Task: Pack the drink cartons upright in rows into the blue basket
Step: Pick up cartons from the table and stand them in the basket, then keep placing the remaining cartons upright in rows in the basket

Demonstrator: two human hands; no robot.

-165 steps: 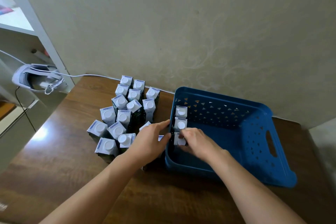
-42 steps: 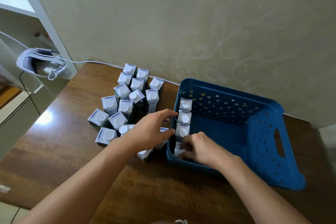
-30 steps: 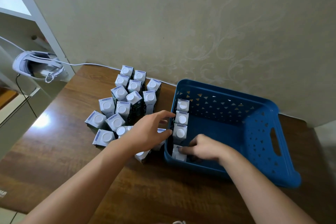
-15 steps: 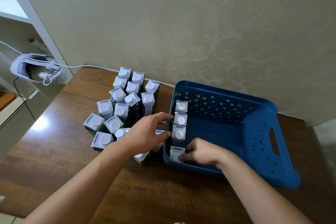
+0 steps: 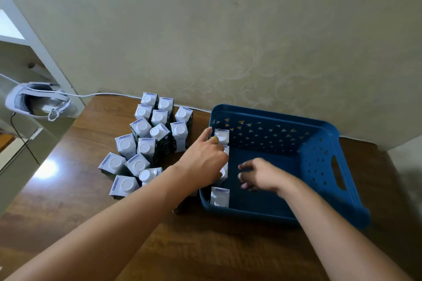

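Head view: your left hand [image 5: 205,157] reaches over blue basket's [image 5: 319,131] left wall, fingers extended, resting on cartons in row [image 5: 220,196] standing upright along that wall. Your right hand [image 5: 260,174] hovers inside basket, fingers loosely curled, holding nothing. Loose cartons [image 5: 146,141] cluster left of basket on wooden table [image 5: 68,201]. White headset [image 5: 36,100] far left.

Both hands [image 5: 233,167] forward, fingers loose
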